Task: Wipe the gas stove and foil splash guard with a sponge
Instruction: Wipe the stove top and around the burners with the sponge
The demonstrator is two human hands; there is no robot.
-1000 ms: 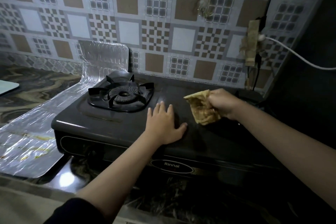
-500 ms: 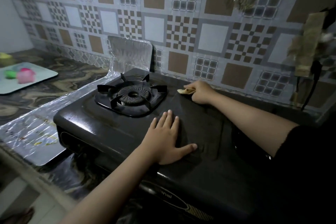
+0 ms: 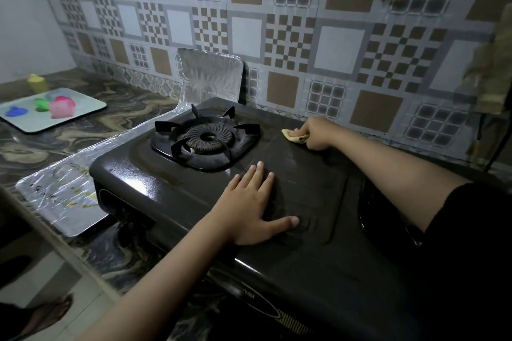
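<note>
Your right hand [image 3: 315, 133], gripping the crumpled yellow sponge [image 3: 291, 136], has advanced to the black enamel gas stove [image 3: 171, 191] rear edge, 1 o'clock; left hand [image 3: 249, 207] stays flat; crinkled foil splash guard [image 3: 210, 75] remains unwiped

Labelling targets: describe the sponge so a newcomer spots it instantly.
Start at the black gas stove, then go to its far edge by the tiled wall, right of the burner. The sponge is the small yellowish wad in the right hand, the only pale thing on the dark top.
</note>
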